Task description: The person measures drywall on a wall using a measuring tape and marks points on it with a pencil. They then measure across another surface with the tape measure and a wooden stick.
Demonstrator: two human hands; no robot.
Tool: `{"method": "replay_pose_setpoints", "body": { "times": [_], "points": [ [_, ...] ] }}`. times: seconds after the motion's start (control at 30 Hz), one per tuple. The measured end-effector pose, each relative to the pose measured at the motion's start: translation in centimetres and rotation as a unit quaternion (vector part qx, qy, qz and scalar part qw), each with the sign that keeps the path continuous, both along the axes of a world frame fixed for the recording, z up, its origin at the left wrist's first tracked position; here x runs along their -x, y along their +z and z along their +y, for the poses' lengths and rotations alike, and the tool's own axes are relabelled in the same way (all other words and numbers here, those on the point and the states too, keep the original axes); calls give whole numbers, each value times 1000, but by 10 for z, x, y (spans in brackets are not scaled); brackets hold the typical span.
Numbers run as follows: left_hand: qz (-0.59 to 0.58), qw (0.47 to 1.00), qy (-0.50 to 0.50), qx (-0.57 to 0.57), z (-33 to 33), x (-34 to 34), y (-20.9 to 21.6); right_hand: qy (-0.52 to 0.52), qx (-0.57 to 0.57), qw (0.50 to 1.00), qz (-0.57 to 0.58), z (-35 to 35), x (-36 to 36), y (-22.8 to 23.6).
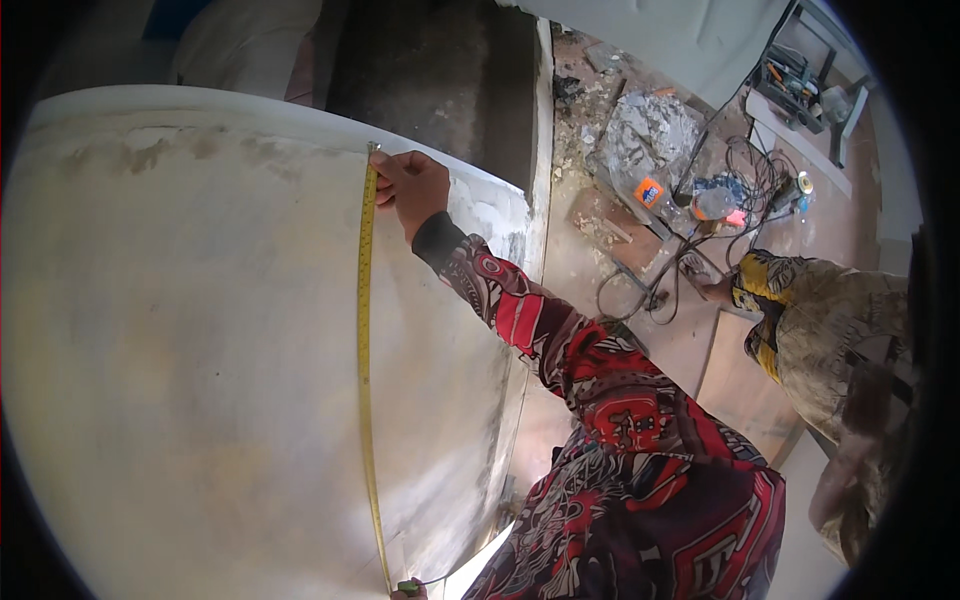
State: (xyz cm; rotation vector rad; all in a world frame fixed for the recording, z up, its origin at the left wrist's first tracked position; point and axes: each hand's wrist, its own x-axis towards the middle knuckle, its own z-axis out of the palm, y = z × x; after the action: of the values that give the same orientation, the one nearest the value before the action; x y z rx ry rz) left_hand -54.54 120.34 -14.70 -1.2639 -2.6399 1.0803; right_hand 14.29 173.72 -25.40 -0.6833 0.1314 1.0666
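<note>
A yellow tape measure [363,330] is stretched along a pale, stained flat surface [220,370]. My right hand [420,190], in a red and black patterned sleeve, pinches its end near the metal hook at the surface's far edge. At the bottom rim of the view, only a small part of my left hand [408,595] shows, closed around the tape's dark and green case [408,586]. Most of that hand is cut off.
On the dirty floor at right lie crumpled plastic sheeting [655,135], tangled cables [755,175], a brown board [615,230] and debris. Another person's patterned trouser leg [770,300] and foot are close by. A tool tray [790,85] stands farther back. Beyond the pale edge is a dark recess [430,80].
</note>
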Motion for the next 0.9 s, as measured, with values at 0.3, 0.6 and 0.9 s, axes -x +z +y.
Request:
{"method": "replay_pose_setpoints", "body": {
  "times": [0.3, 0.6, 0.9],
  "points": [
    [9, 998, 22, -65, -4, 11, -14, 14, -5, 1000, -16, 1, -2, -2],
    [-19, 990, 36, -133, -2, 14, -26, 6, -4, 1000, -27, 2, 5, -9],
    [-20, 995, -26, -95, -4, 18, -28, 18, 3, 999, -27, 1, 5, -14]
  ]
}}
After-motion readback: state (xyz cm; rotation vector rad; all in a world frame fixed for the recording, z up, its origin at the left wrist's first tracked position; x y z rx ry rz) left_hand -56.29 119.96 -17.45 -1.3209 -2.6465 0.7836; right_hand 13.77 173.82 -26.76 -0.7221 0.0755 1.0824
